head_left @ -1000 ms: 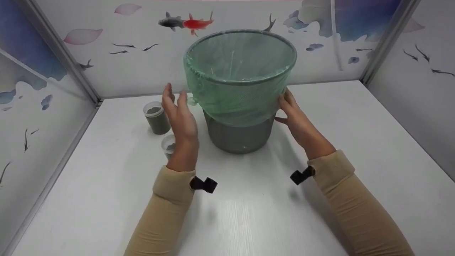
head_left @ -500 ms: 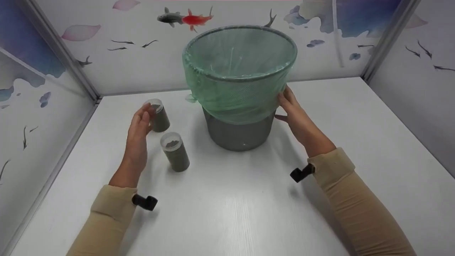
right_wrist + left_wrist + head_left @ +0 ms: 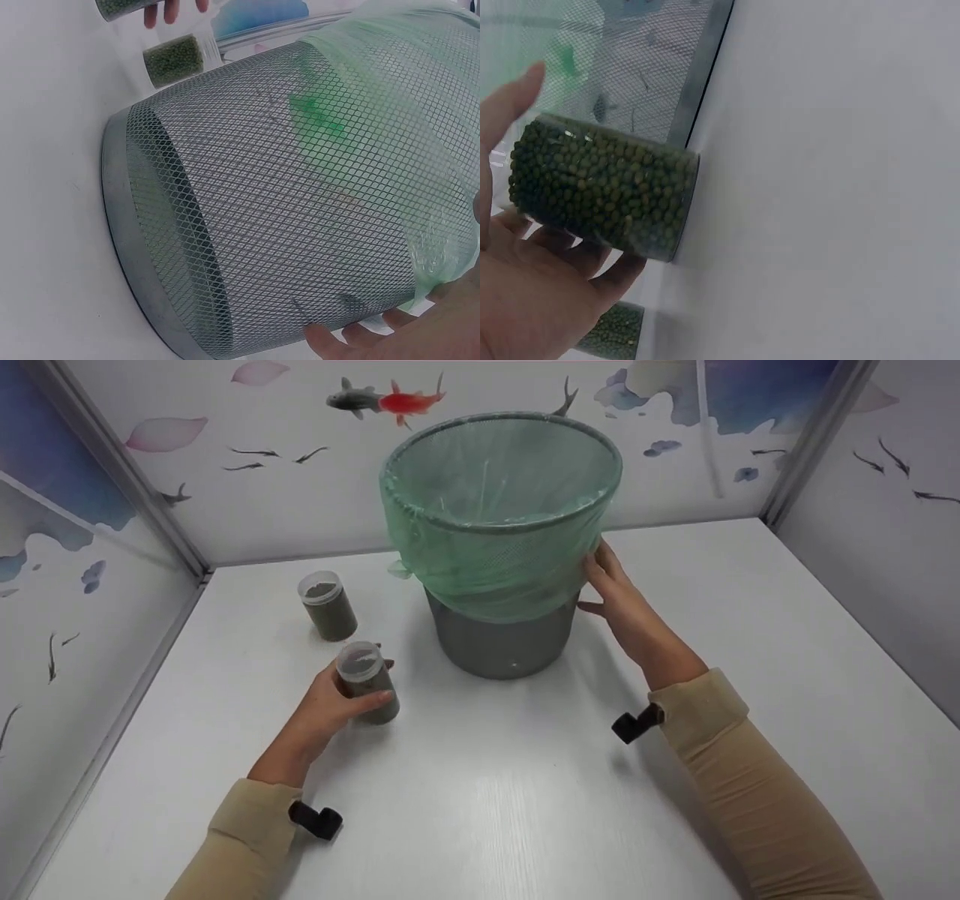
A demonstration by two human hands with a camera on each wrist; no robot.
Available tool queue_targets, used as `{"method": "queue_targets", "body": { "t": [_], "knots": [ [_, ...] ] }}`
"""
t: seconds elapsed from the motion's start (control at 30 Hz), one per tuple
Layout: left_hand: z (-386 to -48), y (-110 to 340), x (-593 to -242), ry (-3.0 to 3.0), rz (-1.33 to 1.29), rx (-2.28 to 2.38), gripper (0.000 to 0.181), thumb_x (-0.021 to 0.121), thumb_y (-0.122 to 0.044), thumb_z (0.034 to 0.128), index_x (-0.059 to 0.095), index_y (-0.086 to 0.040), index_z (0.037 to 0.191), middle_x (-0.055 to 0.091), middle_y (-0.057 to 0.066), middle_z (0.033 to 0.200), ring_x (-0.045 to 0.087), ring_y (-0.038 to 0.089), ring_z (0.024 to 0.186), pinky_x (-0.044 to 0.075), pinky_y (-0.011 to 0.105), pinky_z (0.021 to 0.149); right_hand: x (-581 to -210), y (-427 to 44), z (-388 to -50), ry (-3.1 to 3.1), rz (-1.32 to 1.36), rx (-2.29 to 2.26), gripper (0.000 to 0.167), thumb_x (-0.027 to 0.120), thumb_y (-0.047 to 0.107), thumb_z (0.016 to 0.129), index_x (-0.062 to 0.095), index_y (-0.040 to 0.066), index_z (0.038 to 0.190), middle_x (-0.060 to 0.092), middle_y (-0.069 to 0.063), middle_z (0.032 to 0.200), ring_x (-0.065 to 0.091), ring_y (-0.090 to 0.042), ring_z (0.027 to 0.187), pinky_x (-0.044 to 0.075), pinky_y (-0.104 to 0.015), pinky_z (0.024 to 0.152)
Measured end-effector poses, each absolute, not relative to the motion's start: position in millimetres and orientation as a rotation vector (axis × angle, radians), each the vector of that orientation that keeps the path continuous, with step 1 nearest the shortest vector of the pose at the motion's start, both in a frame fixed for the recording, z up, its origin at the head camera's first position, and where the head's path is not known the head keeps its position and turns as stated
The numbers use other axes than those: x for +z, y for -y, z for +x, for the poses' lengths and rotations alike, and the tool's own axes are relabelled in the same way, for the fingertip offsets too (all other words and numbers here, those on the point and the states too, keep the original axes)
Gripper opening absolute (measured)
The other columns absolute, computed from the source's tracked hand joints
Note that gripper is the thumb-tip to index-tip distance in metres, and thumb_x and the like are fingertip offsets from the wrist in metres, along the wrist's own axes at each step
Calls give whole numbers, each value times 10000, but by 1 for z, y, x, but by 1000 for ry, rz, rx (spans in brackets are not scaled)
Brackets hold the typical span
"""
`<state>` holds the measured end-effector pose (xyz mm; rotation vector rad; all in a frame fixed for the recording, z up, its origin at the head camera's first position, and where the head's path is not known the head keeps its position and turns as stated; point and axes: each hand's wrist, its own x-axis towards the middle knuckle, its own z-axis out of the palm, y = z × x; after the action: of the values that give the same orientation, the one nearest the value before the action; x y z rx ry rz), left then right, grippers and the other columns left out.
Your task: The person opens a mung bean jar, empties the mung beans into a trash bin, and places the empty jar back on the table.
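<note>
A mesh wastebasket [image 3: 504, 645], lined with a green plastic bag [image 3: 495, 570] folded over its rim, stands upright toward the back of the table. My left hand [image 3: 322, 712] is around a clear jar of green mung beans [image 3: 604, 187] standing on the table. In the left wrist view the fingers lie along one side of it, while the straight thumb stands off the other side. Against the basket's right side rests my right hand [image 3: 630, 622], fingers extended on bag and mesh. A second jar of mung beans [image 3: 330, 611] stands behind the first.
The white table [image 3: 510, 810] is enclosed at the back and sides by white panels [image 3: 277, 510] printed with fish and petals. The basket stands just in front of the back panel. Black wrist cameras [image 3: 637, 724] stick out from both sleeves.
My left hand has moved from beside the bag to the left, past the rear jar, then down around the nearer jar. The right hand has stayed against the wastebasket.
</note>
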<state>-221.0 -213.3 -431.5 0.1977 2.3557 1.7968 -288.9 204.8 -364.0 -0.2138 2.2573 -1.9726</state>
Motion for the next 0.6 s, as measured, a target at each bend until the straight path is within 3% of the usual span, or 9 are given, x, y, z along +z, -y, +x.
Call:
{"method": "queue_targets", "body": {
  "t": [0.17, 0.6],
  "knots": [
    [-222, 208, -436, -2297, 122, 1851, 688, 830, -106, 929, 472, -24, 1511, 605, 193, 1481, 475, 317, 1465, 231, 509, 1278, -363, -206, -289, -2259, -223, -1970, 897, 406, 642, 1073, -95, 268, 1716, -102, 17, 1791, 10, -235, 1650, 257, -565, 1267],
    [-222, 198, -435, -2257, 107, 1913, 655, 793, -57, 929, 473, -3, 1497, 604, 213, 1434, 509, 333, 1411, 272, 506, 1248, -361, -207, -287, -2260, -210, -1973, 881, 406, 629, 1079, -92, 277, 1715, -109, 29, 1790, 16, -219, 1648, 255, -557, 1270]
  ]
}}
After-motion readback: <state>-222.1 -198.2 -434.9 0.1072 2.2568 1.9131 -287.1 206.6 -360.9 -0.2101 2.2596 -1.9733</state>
